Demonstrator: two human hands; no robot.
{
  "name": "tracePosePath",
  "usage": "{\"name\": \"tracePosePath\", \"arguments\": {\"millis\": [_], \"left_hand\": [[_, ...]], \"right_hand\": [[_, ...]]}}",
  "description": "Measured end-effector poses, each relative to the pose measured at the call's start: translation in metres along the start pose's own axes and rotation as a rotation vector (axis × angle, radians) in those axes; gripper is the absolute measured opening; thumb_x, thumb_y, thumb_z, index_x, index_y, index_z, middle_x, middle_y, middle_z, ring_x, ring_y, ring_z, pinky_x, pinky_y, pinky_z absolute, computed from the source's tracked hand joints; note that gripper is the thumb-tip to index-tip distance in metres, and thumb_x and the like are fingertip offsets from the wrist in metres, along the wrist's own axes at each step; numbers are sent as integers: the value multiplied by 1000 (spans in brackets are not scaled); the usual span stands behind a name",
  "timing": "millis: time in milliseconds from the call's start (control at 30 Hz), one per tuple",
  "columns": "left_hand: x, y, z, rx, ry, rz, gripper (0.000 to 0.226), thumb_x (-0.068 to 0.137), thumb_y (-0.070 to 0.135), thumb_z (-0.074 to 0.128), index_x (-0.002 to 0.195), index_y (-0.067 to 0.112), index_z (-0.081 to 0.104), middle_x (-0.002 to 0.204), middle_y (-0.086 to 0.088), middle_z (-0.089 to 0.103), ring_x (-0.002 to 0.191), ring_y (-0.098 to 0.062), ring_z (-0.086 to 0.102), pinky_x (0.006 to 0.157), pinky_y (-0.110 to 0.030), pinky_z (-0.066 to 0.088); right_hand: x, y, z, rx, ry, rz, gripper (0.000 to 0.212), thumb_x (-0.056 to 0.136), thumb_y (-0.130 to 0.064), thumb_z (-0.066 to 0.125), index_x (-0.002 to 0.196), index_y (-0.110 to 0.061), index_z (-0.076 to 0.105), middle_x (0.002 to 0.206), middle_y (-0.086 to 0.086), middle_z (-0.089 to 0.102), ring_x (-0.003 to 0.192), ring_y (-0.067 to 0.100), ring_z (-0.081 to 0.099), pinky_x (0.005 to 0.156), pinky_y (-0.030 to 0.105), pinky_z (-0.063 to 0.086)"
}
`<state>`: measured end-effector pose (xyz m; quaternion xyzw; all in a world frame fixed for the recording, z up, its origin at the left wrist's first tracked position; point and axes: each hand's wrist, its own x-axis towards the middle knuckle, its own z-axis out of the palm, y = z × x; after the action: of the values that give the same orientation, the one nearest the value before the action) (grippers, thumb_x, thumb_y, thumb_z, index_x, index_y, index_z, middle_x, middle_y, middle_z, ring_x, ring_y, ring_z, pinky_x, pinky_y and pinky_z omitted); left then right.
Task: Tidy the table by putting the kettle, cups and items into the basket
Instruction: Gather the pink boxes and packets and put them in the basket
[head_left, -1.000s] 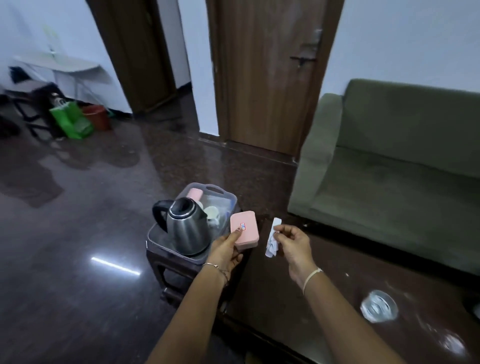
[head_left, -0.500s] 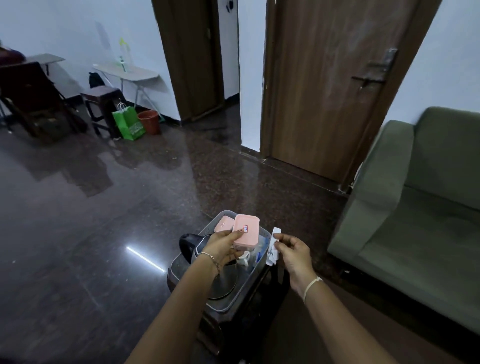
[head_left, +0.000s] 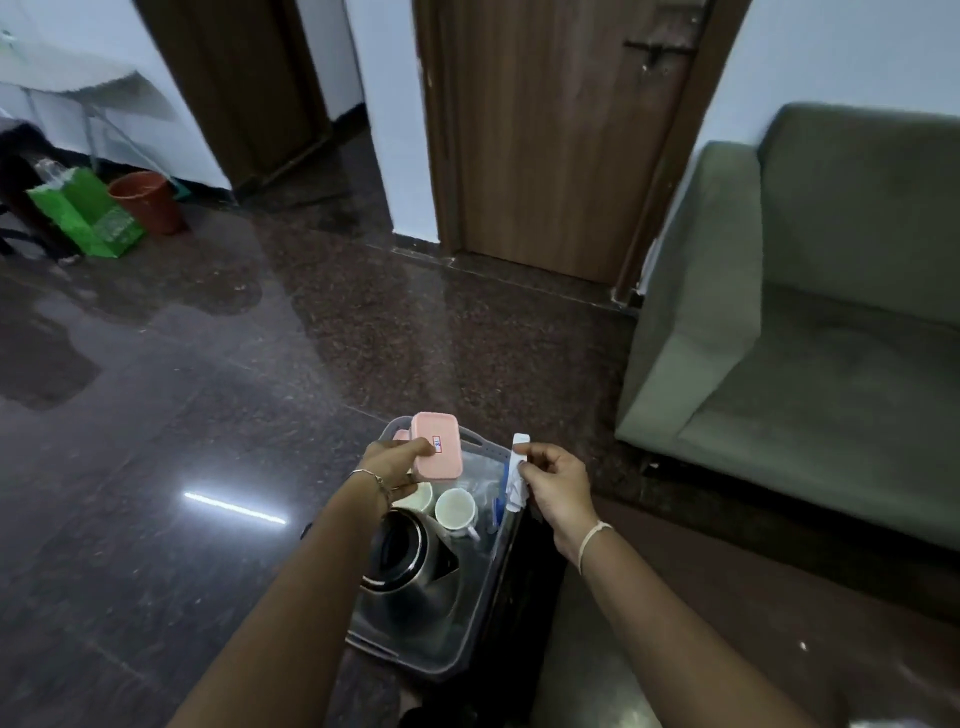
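Left hand (head_left: 393, 459): grips pink box (head_left: 437, 444) over the basket (head_left: 470, 631).
Right hand (head_left: 555, 480): pinches white packet (head_left: 518, 474) at the basket's right rim.
Basket: holds kettle (head_left: 402, 558) and cups (head_left: 455, 510).

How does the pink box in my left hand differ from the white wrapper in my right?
The pink box is rigid, with rounded corners; the white wrapper is thin and crumpled. The left hand grips the pink box over the far end of the basket; the right hand pinches the white wrapper by the basket's right edge. The pink box bears a small label; the white wrapper shows none. Both are held up, not yet in the basket.
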<state>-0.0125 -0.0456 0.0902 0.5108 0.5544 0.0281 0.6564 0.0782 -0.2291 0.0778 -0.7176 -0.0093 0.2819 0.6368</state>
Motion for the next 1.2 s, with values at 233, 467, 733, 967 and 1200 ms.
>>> {"name": "tracePosePath", "arguments": {"millis": [233, 467, 733, 967, 1200], "left_hand": [[76, 7, -5, 185, -54, -41, 18, 77, 9, 72, 88, 11, 58, 88, -11, 62, 83, -26, 60, 53, -25, 30], [129, -6, -3, 292, -138, -29, 12, 83, 2, 68, 83, 9, 59, 76, -8, 61, 64, -24, 56, 39, -19, 36], [165, -22, 7, 629, -141, 106, 33, 77, 13, 77, 106, 0, 68, 109, -17, 71, 82, -24, 63, 75, -29, 48], [172, -28, 10, 920, -152, 286, 29, 81, 29, 71, 100, 6, 72, 100, -13, 74, 96, -30, 67, 84, -30, 49], [175, -28, 9, 1026, -108, 390, 22, 82, 24, 68, 99, 11, 73, 98, -13, 74, 94, -31, 68, 84, -37, 54]], "right_hand": [[26, 29, 37, -13, 173, 122, 25, 86, 8, 52, 98, -7, 70, 68, -1, 66, 46, -4, 58, 46, 10, 45], [44, 66, 57, -72, 317, 244, 28, 86, 4, 51, 96, -13, 71, 82, 9, 68, 71, 21, 60, 71, 35, 51], [58, 86, 63, -381, 395, 194, 25, 87, -7, 57, 85, -30, 68, 82, -8, 67, 73, 6, 61, 63, 6, 42], [65, 99, 69, -656, 341, 204, 20, 89, -19, 57, 102, -28, 70, 97, -2, 74, 87, 21, 67, 73, 30, 54], [63, 103, 74, -971, 274, 105, 26, 89, -20, 53, 110, -30, 65, 102, 4, 71, 92, 33, 65, 68, 33, 48]]}}
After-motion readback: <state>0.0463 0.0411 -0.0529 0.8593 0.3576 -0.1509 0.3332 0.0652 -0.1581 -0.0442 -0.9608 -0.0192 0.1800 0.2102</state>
